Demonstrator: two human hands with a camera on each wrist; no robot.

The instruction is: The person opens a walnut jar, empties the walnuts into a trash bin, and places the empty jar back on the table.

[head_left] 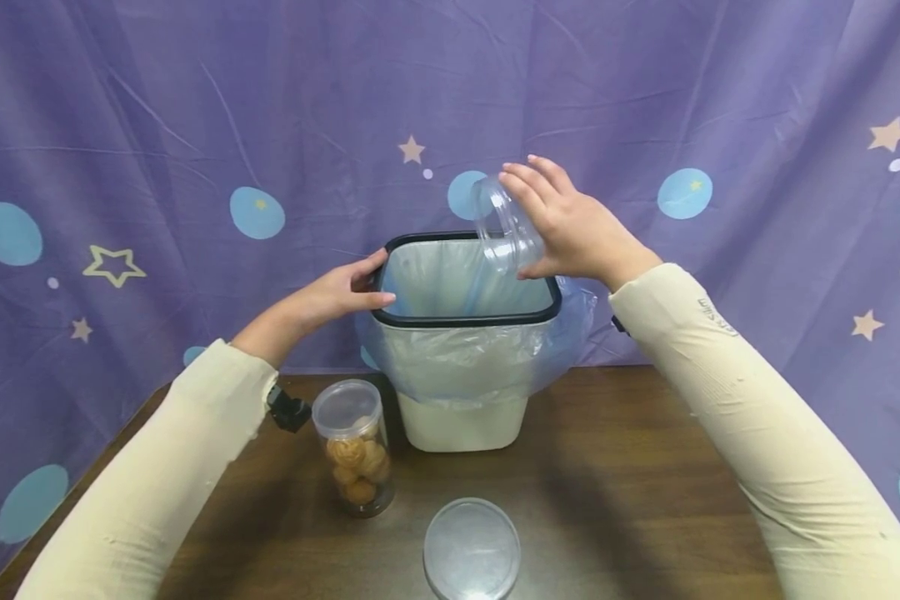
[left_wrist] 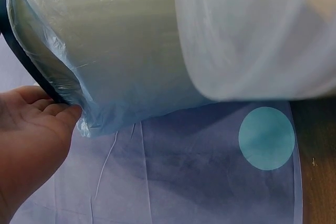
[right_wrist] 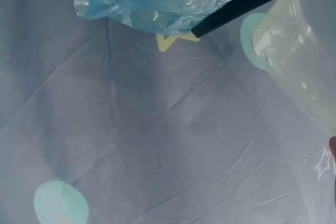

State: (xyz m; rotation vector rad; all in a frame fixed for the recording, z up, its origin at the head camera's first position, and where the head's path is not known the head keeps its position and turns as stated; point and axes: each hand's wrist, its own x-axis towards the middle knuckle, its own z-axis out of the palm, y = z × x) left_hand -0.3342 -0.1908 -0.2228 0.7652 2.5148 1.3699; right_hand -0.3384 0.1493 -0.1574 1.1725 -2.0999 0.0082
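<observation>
My left hand (head_left: pixel 337 292) grips the black rim (head_left: pixel 465 321) of a white trash bin at its left side, thumb on the inner side. A thin blue plastic bag (head_left: pixel 570 333) lines the bin and hangs over its outside. Above the right part of the opening, my right hand (head_left: pixel 570 221) holds a clear plastic jar (head_left: pixel 506 225) tipped on its side. No contents show in that jar. In the right wrist view the clear jar (right_wrist: pixel 299 61) appears beside the dark rim, with only a bit of finger at the edge.
A lidded clear jar of round brown cookies (head_left: pixel 360 458) stands left of the bin on the brown wooden table (head_left: pixel 630 467). One round translucent lid (head_left: pixel 472 550) lies flat at the front. Behind everything hangs a purple curtain (head_left: pixel 330 108) with stars and dots.
</observation>
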